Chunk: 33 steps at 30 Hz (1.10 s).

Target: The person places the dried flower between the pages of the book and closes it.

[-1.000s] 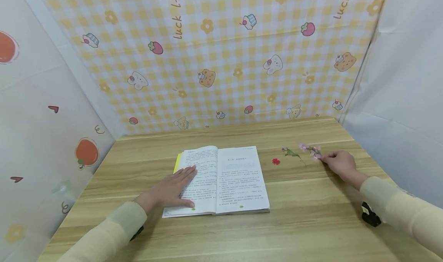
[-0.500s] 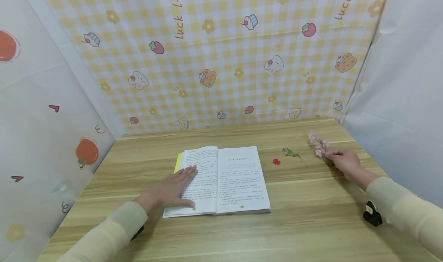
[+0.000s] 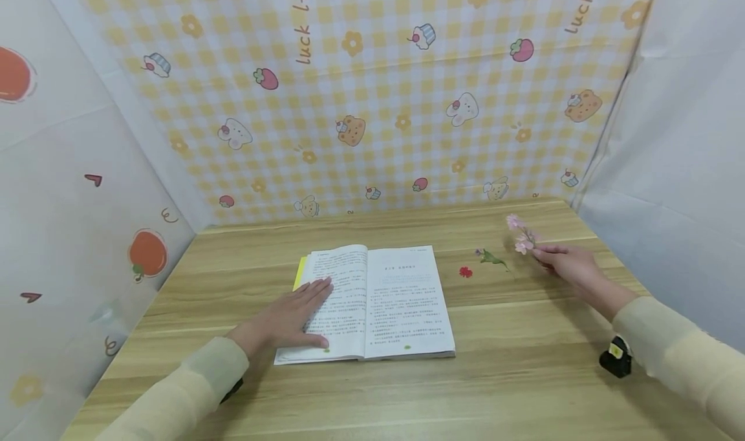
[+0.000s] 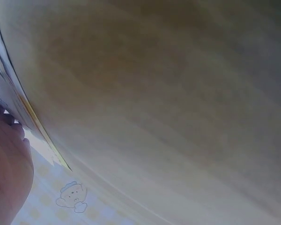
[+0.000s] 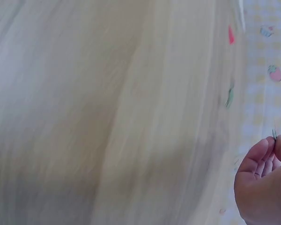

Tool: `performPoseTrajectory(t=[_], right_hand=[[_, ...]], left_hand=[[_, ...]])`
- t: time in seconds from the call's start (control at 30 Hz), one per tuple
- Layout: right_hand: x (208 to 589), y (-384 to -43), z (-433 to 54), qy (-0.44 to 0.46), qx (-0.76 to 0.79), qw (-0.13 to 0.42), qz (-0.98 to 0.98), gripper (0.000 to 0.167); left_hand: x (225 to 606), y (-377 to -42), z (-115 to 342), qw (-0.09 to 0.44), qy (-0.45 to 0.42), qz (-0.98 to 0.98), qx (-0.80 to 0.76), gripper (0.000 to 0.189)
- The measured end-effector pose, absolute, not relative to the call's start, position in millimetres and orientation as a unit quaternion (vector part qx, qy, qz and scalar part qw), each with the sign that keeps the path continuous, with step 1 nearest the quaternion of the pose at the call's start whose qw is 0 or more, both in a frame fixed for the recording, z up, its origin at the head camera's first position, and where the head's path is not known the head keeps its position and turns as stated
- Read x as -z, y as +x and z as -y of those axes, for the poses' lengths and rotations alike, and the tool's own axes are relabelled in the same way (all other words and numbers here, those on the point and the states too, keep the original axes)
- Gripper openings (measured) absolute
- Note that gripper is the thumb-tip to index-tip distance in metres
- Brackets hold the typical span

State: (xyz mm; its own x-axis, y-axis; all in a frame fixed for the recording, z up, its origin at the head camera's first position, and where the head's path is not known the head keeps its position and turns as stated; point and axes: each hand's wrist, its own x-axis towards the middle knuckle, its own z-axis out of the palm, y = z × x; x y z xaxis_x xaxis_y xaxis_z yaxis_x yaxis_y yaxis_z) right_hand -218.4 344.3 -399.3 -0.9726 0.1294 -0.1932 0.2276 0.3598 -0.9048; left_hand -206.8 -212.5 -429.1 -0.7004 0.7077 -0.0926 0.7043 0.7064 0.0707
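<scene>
An open book (image 3: 404, 305) with printed pages lies on the wooden table. My left hand (image 3: 288, 319) rests flat on its left page, fingers straight and thumb spread; part of that hand also shows at the edge of the left wrist view. Over the table's right side, my right hand (image 3: 567, 266) pinches the stem end of a pink flower sprig (image 3: 522, 237) between thumb and fingers. The right wrist view shows the pinch at the stem, while the blossoms are hardly visible there. Between book and right hand lie a small red flower (image 3: 465, 272) and a green-stemmed purple flower (image 3: 491, 257).
Beneath everything is the wood-grain table (image 3: 372, 402). A yellow-checked cloth (image 3: 349, 85) hangs behind it, with white cloths at the left and right sides. A yellow edge (image 3: 301, 269) sticks out under the book's left pages.
My right hand has raised the pink flower sprig off the table, moved it right and then back a little to the left. The left hand has stayed on the book.
</scene>
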Motion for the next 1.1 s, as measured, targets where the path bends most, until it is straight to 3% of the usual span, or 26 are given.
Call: performPoseTrajectory(t=[0.2, 0.4, 0.63, 0.9, 1.1], right_hand=[[391, -222, -326, 0.065, 0.621, 0.087, -0.777, 0.038], [384, -220, -292, 0.042, 0.654, 0.133, -0.743, 0.046], [384, -216, -248, 0.031, 0.689, 0.168, -0.704, 0.025], [391, -214, -203, 0.015, 0.689, 0.194, -0.698, 0.032], [397, -213, -167, 0.034, 0.684, 0.206, -0.699, 0.028]], left_hand=[[430, -208, 213, 0.061, 0.385, -0.921, -0.012, 0.111], [429, -209, 212, 0.070, 0.379, -0.923, -0.006, 0.111], [427, -208, 212, 0.065, 0.381, -0.922, -0.003, 0.111], [426, -208, 212, 0.058, 0.386, -0.920, -0.006, 0.111], [426, -208, 211, 0.064, 0.384, -0.921, -0.003, 0.111]])
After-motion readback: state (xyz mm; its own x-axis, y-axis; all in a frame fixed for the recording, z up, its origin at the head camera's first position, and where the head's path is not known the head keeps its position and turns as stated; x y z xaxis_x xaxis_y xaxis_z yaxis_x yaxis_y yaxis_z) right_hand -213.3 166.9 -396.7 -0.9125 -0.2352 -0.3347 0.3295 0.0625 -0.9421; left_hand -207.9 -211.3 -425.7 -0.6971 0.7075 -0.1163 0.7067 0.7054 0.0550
